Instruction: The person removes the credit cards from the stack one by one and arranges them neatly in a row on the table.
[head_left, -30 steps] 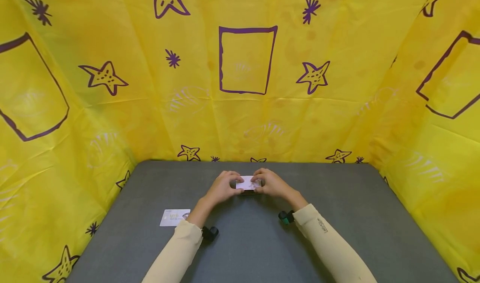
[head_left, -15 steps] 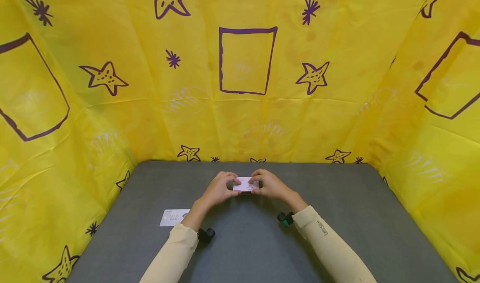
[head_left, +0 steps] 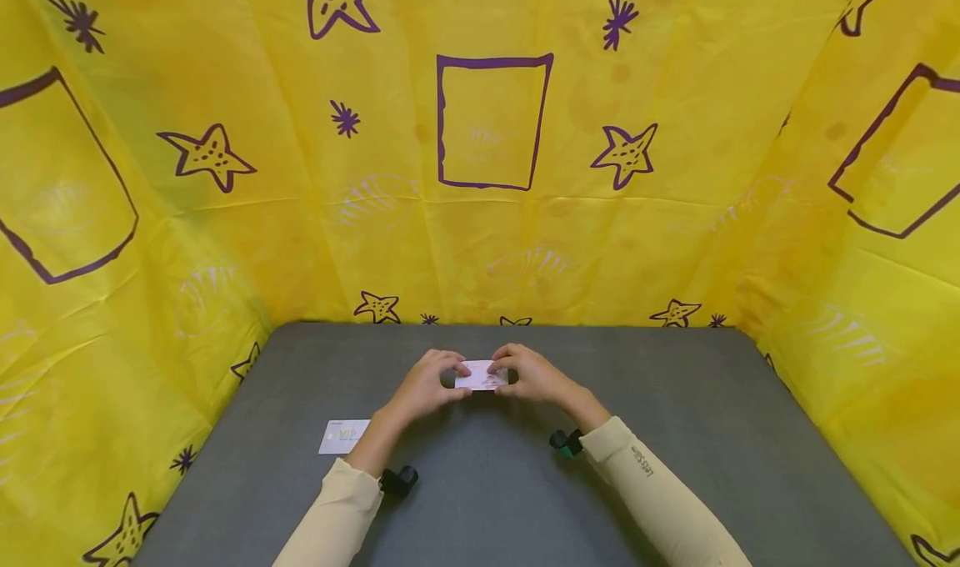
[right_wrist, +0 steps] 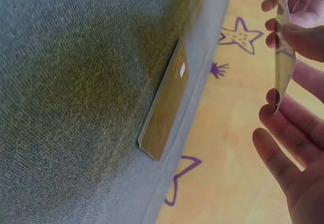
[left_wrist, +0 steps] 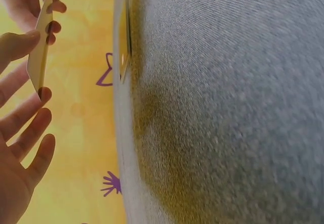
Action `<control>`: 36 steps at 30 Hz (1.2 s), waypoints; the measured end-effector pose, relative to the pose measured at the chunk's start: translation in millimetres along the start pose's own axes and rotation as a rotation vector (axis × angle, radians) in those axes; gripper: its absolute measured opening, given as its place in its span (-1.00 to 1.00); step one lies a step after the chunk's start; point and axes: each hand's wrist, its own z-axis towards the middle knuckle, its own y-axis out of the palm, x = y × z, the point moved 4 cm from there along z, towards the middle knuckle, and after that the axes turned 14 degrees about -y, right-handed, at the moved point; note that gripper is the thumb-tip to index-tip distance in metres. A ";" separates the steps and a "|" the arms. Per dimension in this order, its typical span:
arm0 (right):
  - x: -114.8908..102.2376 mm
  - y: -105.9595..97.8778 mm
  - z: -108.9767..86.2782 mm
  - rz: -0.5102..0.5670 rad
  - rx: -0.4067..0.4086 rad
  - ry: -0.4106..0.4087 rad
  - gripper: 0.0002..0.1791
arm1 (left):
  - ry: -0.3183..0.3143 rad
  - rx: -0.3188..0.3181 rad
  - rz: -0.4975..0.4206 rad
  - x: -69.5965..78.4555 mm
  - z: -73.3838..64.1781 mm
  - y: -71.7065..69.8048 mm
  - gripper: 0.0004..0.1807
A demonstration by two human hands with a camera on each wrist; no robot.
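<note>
A white card (head_left: 477,376) with small print is held by both hands in front of the person, off the table. My left hand (head_left: 425,385) pinches its left end between thumb and fingers. My right hand (head_left: 534,378) pinches the right end the same way. From the side, the card (left_wrist: 39,57) shows thin and nearly edge-on, thumbs on one face and fingertips on the other. Below the hands, a flat glossy slab (right_wrist: 166,102), phone-like and reflecting yellow, lies on the table; the card and hands hide most of it in the head view.
A white card marked VIP (head_left: 343,437) lies on the grey table (head_left: 495,500) at left, partly covered by the left forearm. Yellow cloth with purple starfish drawings (head_left: 480,242) encloses the back and sides. Each wrist wears a black camera (head_left: 399,481).
Both hands have shifted left and slightly toward the person with the card between them. The left forearm now covers more of the VIP card. The dark edge under the held card is now hidden.
</note>
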 end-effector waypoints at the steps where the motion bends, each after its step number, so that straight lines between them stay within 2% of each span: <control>1: -1.0 0.2 0.1 -0.003 -0.003 -0.001 -0.69 | 0.004 0.002 0.001 -0.3 -1.0 -0.5 -0.77; 8: -8.7 2.0 3.2 -0.006 -0.004 -0.019 -0.69 | 0.034 0.022 0.008 -2.2 -8.4 -7.1 -0.74; 15: -12.7 9.2 8.3 0.021 -0.016 -0.014 -0.69 | 0.039 0.014 0.012 -9.6 -15.7 -12.0 -0.68; 27: -18.6 22.5 16.6 0.058 -0.047 0.000 -0.69 | 0.013 -0.014 0.000 -23.3 -25.7 -17.4 -0.73; 36: -22.7 32.3 25.7 0.039 -0.080 -0.007 -0.70 | -0.020 -0.012 0.007 -36.6 -32.5 -22.5 -0.74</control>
